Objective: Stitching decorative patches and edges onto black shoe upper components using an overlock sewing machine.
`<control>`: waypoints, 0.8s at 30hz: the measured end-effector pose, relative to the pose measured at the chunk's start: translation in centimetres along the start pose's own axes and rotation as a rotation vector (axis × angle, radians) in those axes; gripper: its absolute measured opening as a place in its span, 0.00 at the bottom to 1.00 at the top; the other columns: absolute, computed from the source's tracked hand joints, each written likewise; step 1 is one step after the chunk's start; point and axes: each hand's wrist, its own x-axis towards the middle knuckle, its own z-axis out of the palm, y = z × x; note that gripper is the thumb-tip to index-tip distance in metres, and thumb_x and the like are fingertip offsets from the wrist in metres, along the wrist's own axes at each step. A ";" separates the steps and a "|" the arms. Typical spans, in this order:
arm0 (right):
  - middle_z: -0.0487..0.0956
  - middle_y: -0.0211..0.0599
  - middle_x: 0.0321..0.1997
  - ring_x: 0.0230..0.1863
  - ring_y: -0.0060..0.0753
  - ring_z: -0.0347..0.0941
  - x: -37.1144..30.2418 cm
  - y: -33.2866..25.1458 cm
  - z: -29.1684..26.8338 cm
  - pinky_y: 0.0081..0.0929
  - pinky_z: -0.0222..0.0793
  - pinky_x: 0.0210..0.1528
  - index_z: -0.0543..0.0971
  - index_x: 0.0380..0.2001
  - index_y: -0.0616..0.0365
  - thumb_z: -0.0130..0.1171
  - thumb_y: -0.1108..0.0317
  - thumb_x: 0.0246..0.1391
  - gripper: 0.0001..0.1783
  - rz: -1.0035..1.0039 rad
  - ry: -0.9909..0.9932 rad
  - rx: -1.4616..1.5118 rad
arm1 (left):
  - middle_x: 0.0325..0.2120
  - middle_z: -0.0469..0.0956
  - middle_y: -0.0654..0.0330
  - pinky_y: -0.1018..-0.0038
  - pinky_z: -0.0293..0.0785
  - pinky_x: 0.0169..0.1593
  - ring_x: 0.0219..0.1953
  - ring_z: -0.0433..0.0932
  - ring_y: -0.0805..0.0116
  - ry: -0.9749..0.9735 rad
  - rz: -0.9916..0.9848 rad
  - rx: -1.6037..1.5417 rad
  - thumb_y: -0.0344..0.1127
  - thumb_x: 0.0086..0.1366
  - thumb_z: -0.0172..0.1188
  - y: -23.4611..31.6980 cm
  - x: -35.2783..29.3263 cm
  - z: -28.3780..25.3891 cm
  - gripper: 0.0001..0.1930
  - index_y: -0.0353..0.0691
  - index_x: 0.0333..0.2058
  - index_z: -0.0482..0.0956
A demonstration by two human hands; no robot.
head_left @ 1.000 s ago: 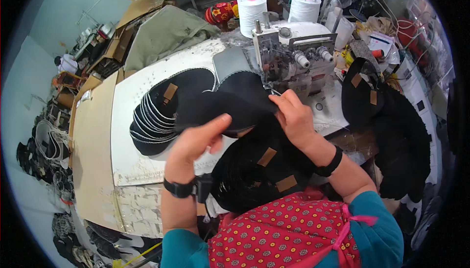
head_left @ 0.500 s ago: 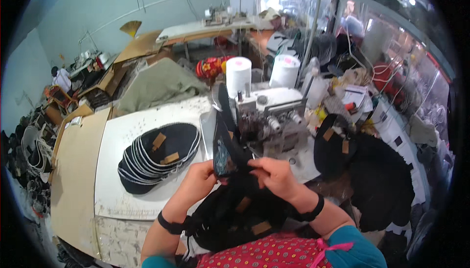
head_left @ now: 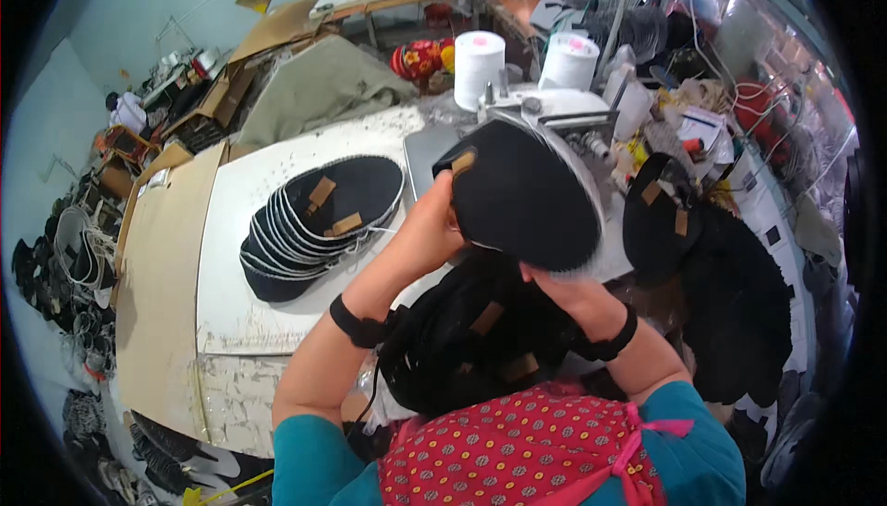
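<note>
A rounded black fabric piece (head_left: 527, 192) with a pale edge and a small tan tab is held up in front of the sewing machine (head_left: 591, 132), hiding much of it. My left hand (head_left: 436, 229) grips its left side, close to the tab. At the lower edge, my right hand (head_left: 577, 295) holds it from beneath; most of those fingers are hidden behind the fabric. Below both hands, more black fabric pieces (head_left: 453, 330) with tan tabs lie heaped against the apron (head_left: 508, 451).
Left on the white tabletop (head_left: 231, 312) rests a stack of black pieces (head_left: 296, 256) with white edges. Two white thread cones (head_left: 479, 72) stand behind the machine. Further black pieces (head_left: 739, 293) are piled at the right. A tan board (head_left: 166, 303) borders the table's left side.
The black fabric piece was narrow and edge-on between my hands; now its broad face is turned up. My hands have risen, and the view has tilted downward.
</note>
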 end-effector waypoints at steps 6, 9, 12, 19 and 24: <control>0.84 0.41 0.43 0.27 0.30 0.81 -0.8 -0.5 -1.2 0.22 0.76 0.27 0.80 0.39 0.63 0.59 0.83 0.48 0.13 -0.488 -0.090 -0.509 | 0.32 0.82 0.63 0.80 0.76 0.38 0.34 0.79 0.77 0.062 -0.026 -0.085 0.20 0.63 0.54 -3.5 -1.7 -3.3 0.07 0.35 0.33 0.81; 0.83 0.45 0.45 0.26 0.32 0.80 -2.7 -1.4 -1.3 0.22 0.76 0.27 0.80 0.38 0.64 0.58 0.86 0.46 0.13 -0.309 -0.246 -0.440 | 0.37 0.81 0.61 0.75 0.74 0.45 0.38 0.79 0.71 0.125 -0.192 -0.454 0.40 0.72 0.48 -4.0 -3.4 -4.7 0.16 0.36 0.34 0.80; 0.83 0.44 0.45 0.25 0.30 0.79 -2.7 -0.4 -1.2 0.22 0.75 0.26 0.80 0.38 0.65 0.57 0.86 0.46 0.14 -0.371 -0.218 -0.422 | 0.42 0.78 0.61 0.75 0.67 0.53 0.46 0.75 0.72 0.441 -0.101 -0.374 0.43 0.73 0.48 -4.2 -2.6 -3.2 0.16 0.37 0.37 0.78; 0.84 0.42 0.42 0.31 0.34 0.82 -0.3 1.3 0.2 0.24 0.77 0.31 0.79 0.36 0.63 0.62 0.80 0.52 0.07 -0.430 -0.053 -0.568 | 0.38 0.77 0.66 0.80 0.68 0.47 0.40 0.72 0.80 0.435 -0.018 -0.289 0.36 0.72 0.54 -4.0 -0.2 -4.2 0.10 0.36 0.44 0.74; 0.83 0.43 0.44 0.41 0.40 0.82 0.8 2.1 1.1 0.30 0.79 0.40 0.79 0.38 0.62 0.64 0.78 0.50 0.11 -0.507 0.030 -0.710 | 0.33 0.78 0.67 0.82 0.68 0.40 0.34 0.72 0.82 0.542 -0.073 -0.299 0.38 0.71 0.57 -6.9 -0.3 -7.1 0.10 0.37 0.39 0.78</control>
